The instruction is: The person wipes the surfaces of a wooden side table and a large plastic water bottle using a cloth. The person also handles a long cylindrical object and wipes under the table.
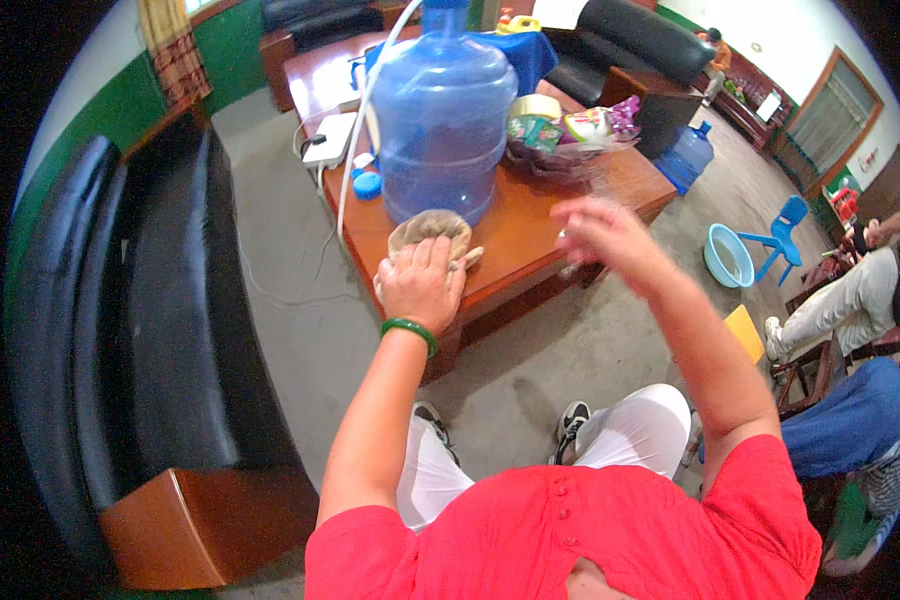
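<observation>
My left hand [420,285], with a green bangle at its wrist, lies over a bunched tan cloth item [439,229] at the near corner of the wooden table [525,251]. Its fingers press onto the folds, and the thumb is at the right side. Just behind the cloth stands a large blue water jug [442,127], upright and see-through. My right hand [600,236] is raised above the table's front edge, blurred, its fingers partly curled. Whether anything small is between those fingers is unclear. Beyond it sits a plastic bag of packaged goods [562,142].
A blue cap [367,185] and a white power strip [330,140] with trailing cords lie at the table's left. Black sofas [172,315] flank the left. On the right are a second jug [686,157], a basin [727,255], a blue chair [784,229] and seated people.
</observation>
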A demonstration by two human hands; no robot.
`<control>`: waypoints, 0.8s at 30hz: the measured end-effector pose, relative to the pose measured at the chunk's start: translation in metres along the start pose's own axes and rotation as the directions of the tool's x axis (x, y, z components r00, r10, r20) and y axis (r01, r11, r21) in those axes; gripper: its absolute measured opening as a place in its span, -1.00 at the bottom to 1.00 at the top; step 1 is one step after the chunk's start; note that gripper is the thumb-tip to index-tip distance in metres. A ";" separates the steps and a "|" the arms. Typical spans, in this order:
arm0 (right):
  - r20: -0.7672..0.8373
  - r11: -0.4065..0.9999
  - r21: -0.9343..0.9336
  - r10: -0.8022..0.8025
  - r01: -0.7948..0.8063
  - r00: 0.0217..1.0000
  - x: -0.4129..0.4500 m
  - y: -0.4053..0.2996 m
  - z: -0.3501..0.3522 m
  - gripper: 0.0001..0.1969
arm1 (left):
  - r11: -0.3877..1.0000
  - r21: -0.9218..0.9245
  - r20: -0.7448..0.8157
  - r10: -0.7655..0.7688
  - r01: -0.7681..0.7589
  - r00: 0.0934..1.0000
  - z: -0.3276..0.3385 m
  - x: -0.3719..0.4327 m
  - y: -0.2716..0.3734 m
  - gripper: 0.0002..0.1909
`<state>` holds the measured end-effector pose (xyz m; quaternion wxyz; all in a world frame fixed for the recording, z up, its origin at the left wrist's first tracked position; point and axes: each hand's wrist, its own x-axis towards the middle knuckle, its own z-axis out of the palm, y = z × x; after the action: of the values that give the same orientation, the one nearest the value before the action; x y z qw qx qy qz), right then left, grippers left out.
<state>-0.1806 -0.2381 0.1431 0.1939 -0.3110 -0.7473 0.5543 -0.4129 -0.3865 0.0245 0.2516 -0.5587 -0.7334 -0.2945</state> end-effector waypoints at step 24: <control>-0.205 0.947 -0.016 -0.317 0.321 0.926 0.222 -0.179 0.055 -0.64 | 0.994 -0.102 0.052 -0.040 0.045 0.998 0.006 0.000 -0.009 -0.60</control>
<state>-0.4222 -0.1605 0.2841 0.3600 -0.2390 -0.7590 0.4871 -0.4218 -0.3837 0.0189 0.1977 -0.5624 -0.7349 -0.3234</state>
